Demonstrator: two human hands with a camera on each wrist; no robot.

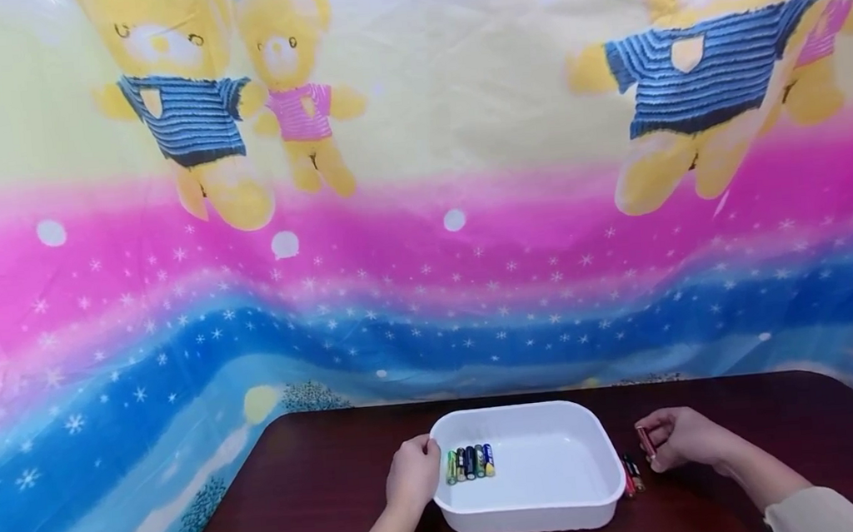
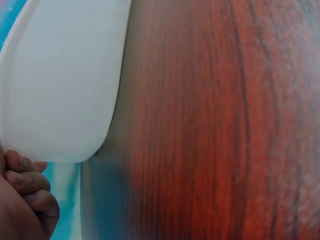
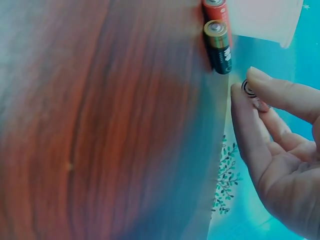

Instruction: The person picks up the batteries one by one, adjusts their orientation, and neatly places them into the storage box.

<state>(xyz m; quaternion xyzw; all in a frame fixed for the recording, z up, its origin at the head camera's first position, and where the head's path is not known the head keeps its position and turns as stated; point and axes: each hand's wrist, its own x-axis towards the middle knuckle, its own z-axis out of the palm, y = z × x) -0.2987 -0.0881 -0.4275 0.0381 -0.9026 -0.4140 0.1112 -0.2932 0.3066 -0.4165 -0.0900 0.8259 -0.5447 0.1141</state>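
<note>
two forearms in pale sleeves (image 1: 822, 510) extend over the dark red-brown wood-grain table (image 1: 324, 491) from its near side. the left hand (image 1: 414, 471) has its fingers curled, gripping the left rim of the white rectangular plastic tray (image 1: 532, 518). the right hand (image 1: 686, 438), set right of the tray, pinches a slim red cylindrical battery (image 1: 647, 442) between thumb and fingertips; this battery is tilted. between the right hand and the tray's right wall, a loose red battery (image 1: 628, 486) and a black battery with a gold end (image 3: 220, 52) lie side by side on the table. inside the tray, a row of five multicoloured batteries (image 1: 470, 463) lies near the left wall; the white floor extends from there to the right wall. the table's far edge meets a printed fabric backdrop (image 1: 426, 258).
</note>
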